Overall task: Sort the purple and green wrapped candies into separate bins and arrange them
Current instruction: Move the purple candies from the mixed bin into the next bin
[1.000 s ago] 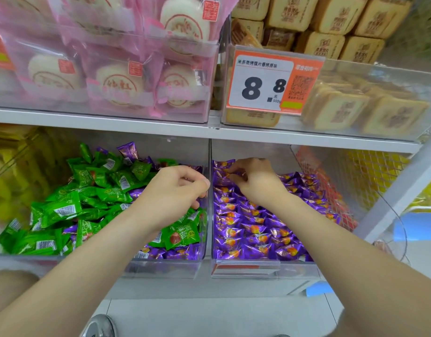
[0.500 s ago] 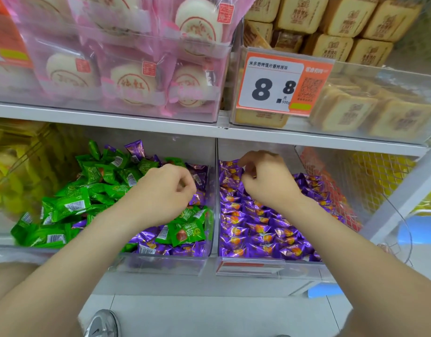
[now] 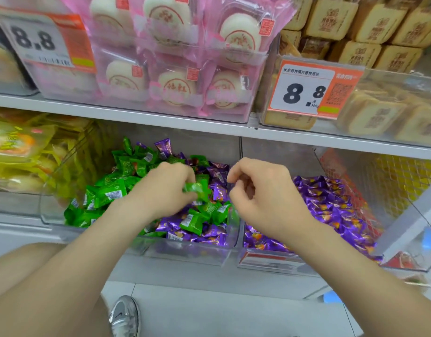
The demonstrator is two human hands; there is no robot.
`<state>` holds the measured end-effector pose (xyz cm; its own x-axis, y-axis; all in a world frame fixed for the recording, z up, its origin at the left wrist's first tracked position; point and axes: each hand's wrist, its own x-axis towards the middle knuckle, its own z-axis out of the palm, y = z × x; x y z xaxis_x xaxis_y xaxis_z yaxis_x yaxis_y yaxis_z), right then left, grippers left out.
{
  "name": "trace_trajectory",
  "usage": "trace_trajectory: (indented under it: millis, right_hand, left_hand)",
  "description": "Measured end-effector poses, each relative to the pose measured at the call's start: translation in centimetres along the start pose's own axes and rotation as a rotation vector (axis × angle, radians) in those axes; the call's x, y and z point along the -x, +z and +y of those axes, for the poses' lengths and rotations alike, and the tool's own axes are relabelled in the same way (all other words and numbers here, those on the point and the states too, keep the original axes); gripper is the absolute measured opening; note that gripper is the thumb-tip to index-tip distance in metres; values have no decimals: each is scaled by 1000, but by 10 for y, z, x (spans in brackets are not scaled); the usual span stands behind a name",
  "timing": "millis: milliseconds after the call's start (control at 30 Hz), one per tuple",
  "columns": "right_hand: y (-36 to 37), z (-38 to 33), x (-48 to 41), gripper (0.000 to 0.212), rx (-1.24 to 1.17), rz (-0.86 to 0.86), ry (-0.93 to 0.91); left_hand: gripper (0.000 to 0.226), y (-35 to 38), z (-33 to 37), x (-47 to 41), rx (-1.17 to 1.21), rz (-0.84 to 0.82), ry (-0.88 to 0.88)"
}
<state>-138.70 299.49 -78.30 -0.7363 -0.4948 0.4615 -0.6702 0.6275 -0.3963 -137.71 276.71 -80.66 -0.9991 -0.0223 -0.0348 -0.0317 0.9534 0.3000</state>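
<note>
Head: green candy (image 3: 196, 189) in left grip (image 3: 165, 188)

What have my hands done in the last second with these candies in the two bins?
The right hand drew back from the rear of the purple bin toward the divider, fingers curled, nothing visible in them. The left hand now pinches a green candy over the mixed bin. The mixed bin still holds both colours.

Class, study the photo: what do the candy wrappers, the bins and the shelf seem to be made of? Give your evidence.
Green candies and purple candies: thin glossy plastic or foil film, judging by crinkles and glints. Bin: clear rigid plastic, since candies show through its wall. Shelf: probably painted metal; smooth, pale grey, matte.
</note>
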Motion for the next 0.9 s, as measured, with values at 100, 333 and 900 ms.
trace_trajectory:
  millis: [100,333,900]
  right_hand:
    - [11,0,-2,19,64,-90,-138]
    - [26,5,-11,19,127,-205,-141]
    - [26,3,-14,17,93,-233,-132]
  left_hand:
    - [50,-2,-13,-3,-138,107,-125]
    - [52,13,7,9,49,-275,62]
    - [57,16,-3,7,-76,-405,143]
